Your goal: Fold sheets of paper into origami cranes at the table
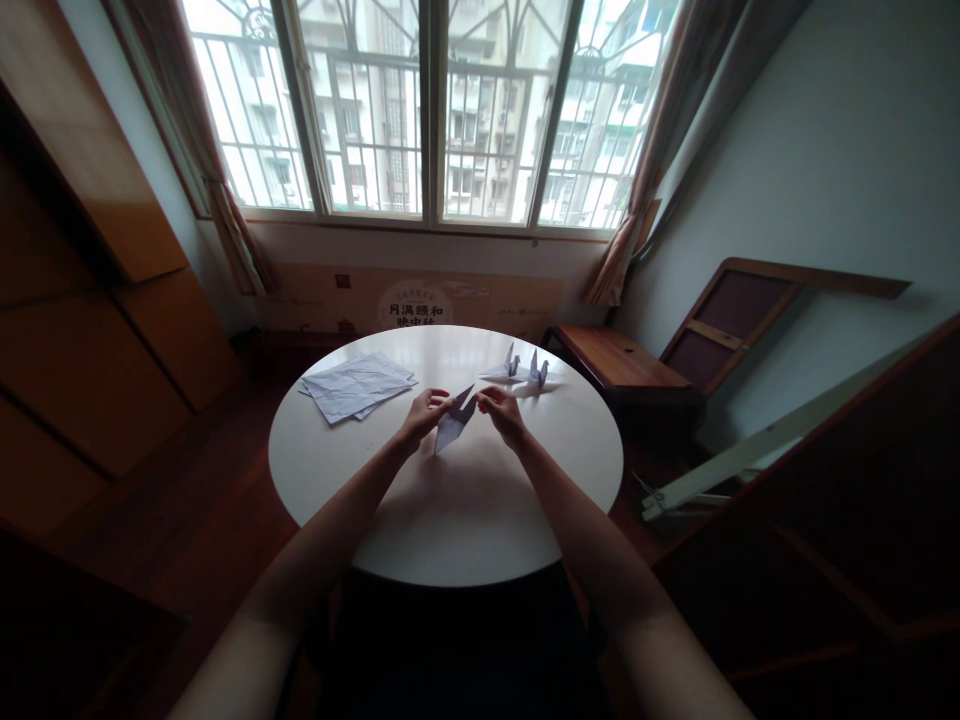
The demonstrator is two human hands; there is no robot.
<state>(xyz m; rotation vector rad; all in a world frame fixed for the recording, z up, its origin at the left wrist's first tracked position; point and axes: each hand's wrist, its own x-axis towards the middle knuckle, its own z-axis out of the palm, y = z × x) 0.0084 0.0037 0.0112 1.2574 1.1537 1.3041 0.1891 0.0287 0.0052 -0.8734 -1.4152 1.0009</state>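
A partly folded piece of grey-white origami paper (452, 428) with pointed flaps is held above the middle of the round white table (450, 540). My left hand (426, 412) pinches its left side, close to the upper flap. On the other side, the closed fingertips of my right hand (501, 412) grip the tip of the right flap. Two finished paper cranes, one crane (510, 366) left of the other crane (538, 374), stand just beyond my right hand. To the left of my hands lies a loose stack of creased paper sheets (356, 388).
Behind the table, a long cardboard box (517, 298) with printed characters stands below the barred window (382, 130). A low wooden bench (622, 358) is at the right, near a leaning wooden frame (739, 320). Wooden cabinets (90, 300) line the left wall.
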